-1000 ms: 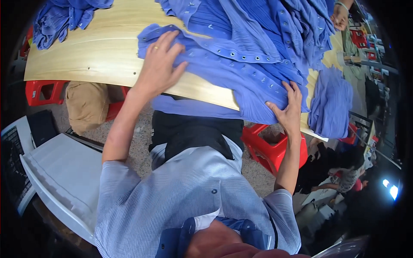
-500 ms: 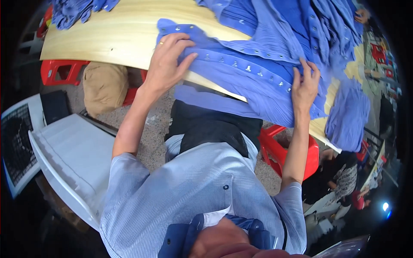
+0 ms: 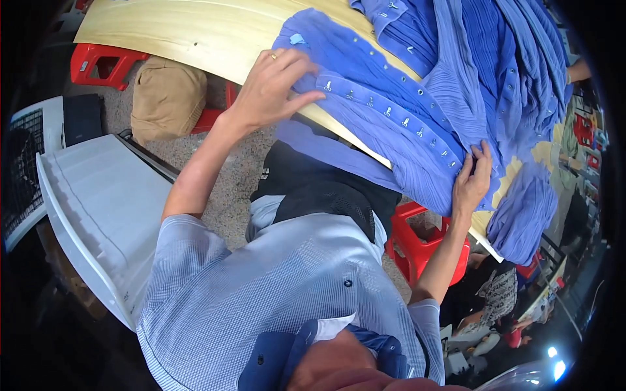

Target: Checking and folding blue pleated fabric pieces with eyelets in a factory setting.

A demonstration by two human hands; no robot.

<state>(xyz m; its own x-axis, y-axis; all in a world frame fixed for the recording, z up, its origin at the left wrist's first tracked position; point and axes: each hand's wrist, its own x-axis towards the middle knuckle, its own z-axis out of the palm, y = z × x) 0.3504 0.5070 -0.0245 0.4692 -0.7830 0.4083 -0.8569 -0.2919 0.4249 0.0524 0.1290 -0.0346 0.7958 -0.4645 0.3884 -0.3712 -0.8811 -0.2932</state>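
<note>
A blue ribbed garment (image 3: 365, 120) lies stretched along the near edge of the table, with a row of metal hooks on its near front band and small eyelets along the other band. My left hand (image 3: 277, 88) rests on its left end, fingers bent over the cloth and thumb held apart. A small light-blue piece (image 3: 297, 39) shows on the cloth above those fingers. At the right end my right hand (image 3: 472, 179) grips the garment's edge between thumb and fingers. Part of the cloth hangs over the table edge towards my lap.
More blue garments (image 3: 502, 65) lie heaped on the wooden table (image 3: 195, 26) at the far right. A bundle of blue cloth (image 3: 525, 212) hangs at the right corner. Red stools (image 3: 107, 65) and a tan cloth-covered bundle (image 3: 168, 98) stand below. Another person's hand (image 3: 579, 70) is at far right.
The garment's left end now lies spread wider, showing more of its inside. In the picture, both hands and the garment sit further right, and my right hand is lower; the view has shifted too.
</note>
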